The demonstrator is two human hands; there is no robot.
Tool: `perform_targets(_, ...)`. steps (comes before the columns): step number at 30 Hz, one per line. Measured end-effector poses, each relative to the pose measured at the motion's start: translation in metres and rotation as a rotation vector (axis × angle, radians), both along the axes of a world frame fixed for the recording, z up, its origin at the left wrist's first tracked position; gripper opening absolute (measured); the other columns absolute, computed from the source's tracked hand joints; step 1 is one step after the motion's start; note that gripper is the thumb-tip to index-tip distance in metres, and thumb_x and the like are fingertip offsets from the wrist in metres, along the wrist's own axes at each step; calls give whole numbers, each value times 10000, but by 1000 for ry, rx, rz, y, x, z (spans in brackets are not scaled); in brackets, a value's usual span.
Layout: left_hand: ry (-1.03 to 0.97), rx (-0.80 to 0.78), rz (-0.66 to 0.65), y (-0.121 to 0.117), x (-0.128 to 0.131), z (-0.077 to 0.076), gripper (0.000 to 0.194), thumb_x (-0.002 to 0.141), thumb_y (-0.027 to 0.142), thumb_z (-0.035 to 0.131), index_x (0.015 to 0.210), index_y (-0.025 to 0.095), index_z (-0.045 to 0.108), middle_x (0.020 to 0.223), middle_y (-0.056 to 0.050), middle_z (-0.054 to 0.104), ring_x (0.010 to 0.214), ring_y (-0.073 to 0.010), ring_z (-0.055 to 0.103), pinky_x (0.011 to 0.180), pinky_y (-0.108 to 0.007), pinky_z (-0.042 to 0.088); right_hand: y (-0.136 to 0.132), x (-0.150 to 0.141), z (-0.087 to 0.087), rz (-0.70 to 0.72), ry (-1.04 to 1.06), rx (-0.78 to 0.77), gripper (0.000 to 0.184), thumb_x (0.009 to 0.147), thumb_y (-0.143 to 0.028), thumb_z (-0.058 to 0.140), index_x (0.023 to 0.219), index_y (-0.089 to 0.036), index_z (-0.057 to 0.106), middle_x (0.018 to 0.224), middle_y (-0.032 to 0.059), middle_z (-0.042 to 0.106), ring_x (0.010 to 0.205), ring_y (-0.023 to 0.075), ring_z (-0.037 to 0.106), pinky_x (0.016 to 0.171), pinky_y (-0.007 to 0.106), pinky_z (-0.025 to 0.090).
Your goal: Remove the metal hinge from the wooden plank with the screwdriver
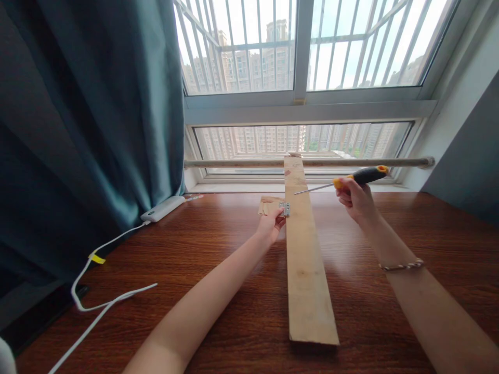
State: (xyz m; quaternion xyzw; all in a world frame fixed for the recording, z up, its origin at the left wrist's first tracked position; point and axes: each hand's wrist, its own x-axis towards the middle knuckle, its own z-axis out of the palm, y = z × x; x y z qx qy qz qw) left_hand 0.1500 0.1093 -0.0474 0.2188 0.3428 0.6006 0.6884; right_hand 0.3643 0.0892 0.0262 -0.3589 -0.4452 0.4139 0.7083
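A long wooden board [307, 270] lies on the dark wood tabletop, its far end reaching the rail by the window. Against its left edge is a small metal hinge [287, 209], next to a short wood piece [268, 203]. My left hand [273, 223] is closed, pinching the hinge and the short piece where they meet the board. In my right hand [353, 197] is a screwdriver [364, 176] with a black and yellow handle, gripped near the front of the handle. Its shaft points left, and the tip hovers over the board beyond the hinge.
To the left a white power strip [163, 209] sits beside the dark curtain [128, 104], with a white cable [113, 301] trailing toward me. A horizontal rail [241, 163] crosses in front of the barred window. A wall stands at the right.
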Motion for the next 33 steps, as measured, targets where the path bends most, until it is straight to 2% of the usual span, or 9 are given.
perform_targets(5,-12,-15,-3,0,0,1,100,709,3,627,729,99,644,677,-60,688,539,-110,612,563,-221,504,1,-20,-7,-85,-130,30,176,642,-273,696,610,-122,610,435,-12,541,327,16,245,320,187,103)
perform_targets(10,-32,-18,-4,0,1,1,116,736,-11,592,734,96,636,665,-55,687,546,-110,619,565,-217,512,3,-21,-12,-135,-257,-11,227,654,-326,695,581,-126,616,422,-23,514,343,25,263,333,199,133)
perform_targets(17,-28,-16,-10,-1,0,2,131,759,-17,566,755,100,626,661,-52,686,545,-115,619,561,-225,509,2,-22,-13,-242,-346,-8,262,592,-365,753,624,-139,625,491,-34,526,378,40,332,354,207,214)
perform_targets(21,-33,-16,-8,-1,0,3,131,759,-14,566,760,100,631,668,-51,688,550,-115,618,572,-232,510,-5,-29,-4,-128,-339,-10,308,592,-352,754,792,-128,685,486,-47,510,377,38,313,359,203,192)
perform_targets(23,-37,-7,-12,-1,1,3,137,758,-16,563,767,100,636,674,-51,690,561,-117,621,579,-233,509,-11,-30,3,-82,-362,-15,318,590,-349,750,801,-117,693,485,-41,510,381,35,302,359,201,175)
perform_targets(30,-38,-8,-15,0,1,2,133,747,-14,570,746,97,642,664,-52,689,560,-117,616,577,-231,502,-29,-22,25,143,-516,-175,420,563,-264,703,956,-114,694,583,10,620,408,31,274,361,180,142)
perform_targets(33,-41,1,-26,0,1,2,130,746,-10,574,754,96,649,665,-52,690,561,-116,618,582,-228,504,-31,-25,25,82,-541,-162,370,561,-275,718,890,-107,703,583,22,641,394,36,300,354,187,168)
